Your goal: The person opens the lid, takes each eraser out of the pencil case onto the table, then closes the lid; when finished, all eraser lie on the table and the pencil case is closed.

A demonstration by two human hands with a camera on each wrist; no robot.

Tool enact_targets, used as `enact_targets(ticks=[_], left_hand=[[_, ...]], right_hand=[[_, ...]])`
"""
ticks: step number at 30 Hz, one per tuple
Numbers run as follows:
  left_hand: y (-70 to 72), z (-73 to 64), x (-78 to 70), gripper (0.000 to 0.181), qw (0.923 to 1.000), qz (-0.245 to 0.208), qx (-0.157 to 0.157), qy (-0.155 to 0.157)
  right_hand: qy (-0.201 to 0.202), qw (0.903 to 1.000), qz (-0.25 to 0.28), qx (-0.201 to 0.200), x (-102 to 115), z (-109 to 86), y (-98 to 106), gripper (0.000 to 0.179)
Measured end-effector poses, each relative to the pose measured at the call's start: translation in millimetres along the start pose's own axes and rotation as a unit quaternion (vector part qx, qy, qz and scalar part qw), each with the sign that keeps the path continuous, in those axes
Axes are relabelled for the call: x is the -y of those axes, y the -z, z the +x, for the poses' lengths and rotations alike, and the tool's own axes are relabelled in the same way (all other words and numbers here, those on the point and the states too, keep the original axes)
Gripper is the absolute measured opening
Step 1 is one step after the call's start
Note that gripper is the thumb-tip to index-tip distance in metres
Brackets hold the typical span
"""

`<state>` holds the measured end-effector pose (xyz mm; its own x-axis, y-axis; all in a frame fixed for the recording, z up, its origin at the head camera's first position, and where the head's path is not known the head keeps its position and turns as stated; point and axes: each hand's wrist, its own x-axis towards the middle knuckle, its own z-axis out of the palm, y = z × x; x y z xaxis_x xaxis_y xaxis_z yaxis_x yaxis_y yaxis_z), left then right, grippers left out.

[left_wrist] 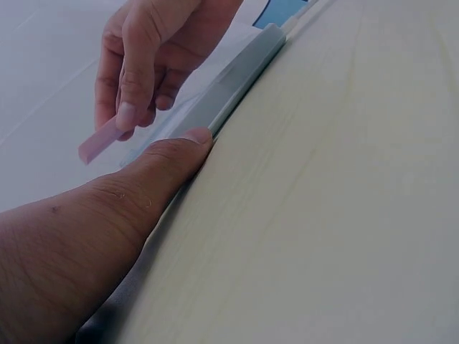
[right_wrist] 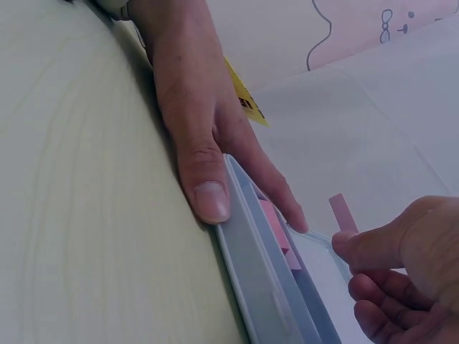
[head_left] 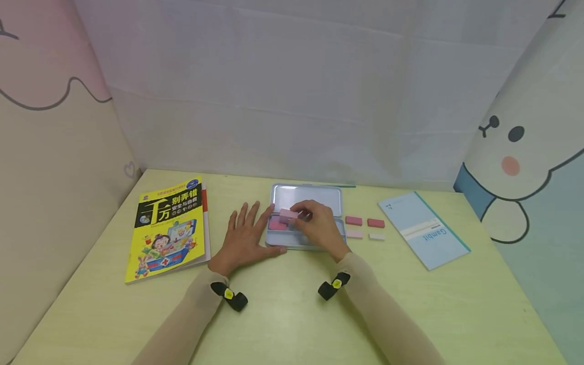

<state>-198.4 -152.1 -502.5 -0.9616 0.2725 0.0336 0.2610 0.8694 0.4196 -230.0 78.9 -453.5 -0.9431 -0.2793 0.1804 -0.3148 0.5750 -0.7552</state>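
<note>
The right hand (head_left: 320, 225) has a pinching grip on a pale pink block (head_left: 287, 214), a slim rectangular bar with straight edges, held above the pale-blue tin (head_left: 285, 239) on the desk (head_left: 283, 304). The left hand (head_left: 245, 237) grips nothing, fingers spread, thumb against the tin's near wall. The right fingers hide one end of the bar and part of the tin's interior; how many pink blocks (head_left: 276, 225) lie inside is hard to make out.

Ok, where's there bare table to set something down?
The table is bare between the sleeves, and on the near side of the yellow book and Gambit notebook. Crowded at the tin: left hand against its edge, right hand over it, four blocks to its right.
</note>
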Motion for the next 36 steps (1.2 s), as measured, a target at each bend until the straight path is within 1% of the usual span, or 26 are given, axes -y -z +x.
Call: enact_targets(ticks=[4, 9, 17, 21, 24, 28, 32, 36], left_hand=[[0.2, 0.2, 0.2, 0.116, 1.0000, -0.002, 0.006, 0.003], [0.1, 0.5, 0.4, 0.117, 1.0000, -0.004, 0.006, 0.003], [-1.4, 0.8, 2.3, 0.116, 1.0000, -0.001, 0.006, 0.001], [-1.3, 1.2, 2.7, 0.117, 1.0000, 0.004, 0.007, 0.001], [-0.8, 1.2, 3.5, 0.117, 0.9999, 0.008, 0.007, 0.002], [-1.2, 1.1, 3.6, 0.117, 0.9999, 0.005, 0.011, 0.002], [-2.2, 1.3, 3.2, 0.117, 0.9999, 0.006, 0.012, 0.002], [-1.4, 0.7, 2.4, 0.116, 1.0000, 0.006, 0.007, 0.001]], right_hand=[[-0.007, 1.0000, -0.003, -0.001, -3, -6.3, 14, 0.025], [-0.026, 0.9996, -0.010, 0.002, -10, -16.2, 33, 0.025], [-0.038, 0.9988, -0.027, -0.017, -24, -32.3, 63, 0.026], [-0.046, 0.9984, -0.029, -0.018, -34, -42.7, 73, 0.028], [-0.044, 0.9984, -0.028, -0.019, -41, -50.7, 79, 0.029], [-0.040, 0.9983, -0.030, -0.032, -51, -60.6, 87, 0.029], [-0.051, 0.9978, -0.031, -0.028, -59, -68.5, 96, 0.033], [-0.069, 0.9958, -0.055, -0.022, -65, -74.0, 105, 0.030]])
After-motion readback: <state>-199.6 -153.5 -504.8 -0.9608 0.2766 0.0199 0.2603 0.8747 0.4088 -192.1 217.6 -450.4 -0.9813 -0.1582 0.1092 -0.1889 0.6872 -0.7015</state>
